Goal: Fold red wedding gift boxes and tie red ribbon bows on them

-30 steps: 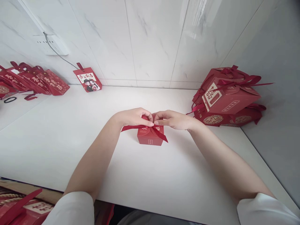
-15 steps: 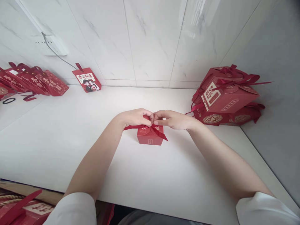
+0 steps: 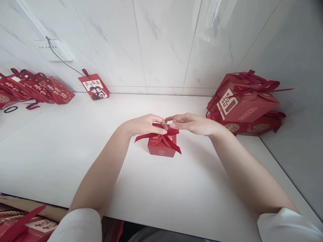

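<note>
A small red gift box (image 3: 161, 150) stands upright on the white table, with gold print on its side and folded top flaps. A dark red ribbon (image 3: 173, 145) is tied in a bow over its top, one tail hanging to the left and one across the front. My left hand (image 3: 145, 126) is at the bow, thumb and forefinger closed together on the ribbon near the knot. Just above the bow's right loop is my right hand (image 3: 193, 124), its fingers stretched out and thumb apart, holding nothing. Part of the bow is hidden behind my fingers.
Several red boxes with bows (image 3: 248, 104) are stacked at the right by the grey side panel. Along the tiled wall stand a red picture card box (image 3: 94, 87) and several red boxes (image 3: 59, 90) at the left, near a black ring (image 3: 10, 109). Below the front edge are red bags (image 3: 30, 225).
My right hand has let go of the ribbon and moved slightly up and right, its fingers spreading. The bow's right loop now shows. My left hand stays at the knot.
</note>
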{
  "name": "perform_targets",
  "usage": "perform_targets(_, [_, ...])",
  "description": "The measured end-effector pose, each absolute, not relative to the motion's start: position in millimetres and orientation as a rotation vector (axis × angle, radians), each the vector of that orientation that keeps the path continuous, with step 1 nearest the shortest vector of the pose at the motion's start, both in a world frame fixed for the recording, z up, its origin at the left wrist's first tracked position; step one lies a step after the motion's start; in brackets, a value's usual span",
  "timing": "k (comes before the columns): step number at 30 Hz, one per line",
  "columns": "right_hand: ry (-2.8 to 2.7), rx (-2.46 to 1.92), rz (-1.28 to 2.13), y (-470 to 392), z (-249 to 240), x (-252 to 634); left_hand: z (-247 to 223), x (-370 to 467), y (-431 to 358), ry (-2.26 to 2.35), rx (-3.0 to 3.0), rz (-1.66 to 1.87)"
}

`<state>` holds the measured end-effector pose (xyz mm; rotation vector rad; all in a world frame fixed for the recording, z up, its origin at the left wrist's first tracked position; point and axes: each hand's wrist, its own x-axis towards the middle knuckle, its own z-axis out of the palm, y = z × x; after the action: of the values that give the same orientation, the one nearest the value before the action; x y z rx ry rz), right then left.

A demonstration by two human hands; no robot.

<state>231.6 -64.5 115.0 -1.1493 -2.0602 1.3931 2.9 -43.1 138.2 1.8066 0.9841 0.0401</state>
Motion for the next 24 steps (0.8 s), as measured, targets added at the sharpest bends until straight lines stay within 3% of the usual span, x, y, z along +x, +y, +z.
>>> perform_targets(24, [-2.268, -0.957, 1.496, -61.9, 117.6, 242.0, 124.2, 3.8, -34.3, 0.816, 1.799, 0.013])
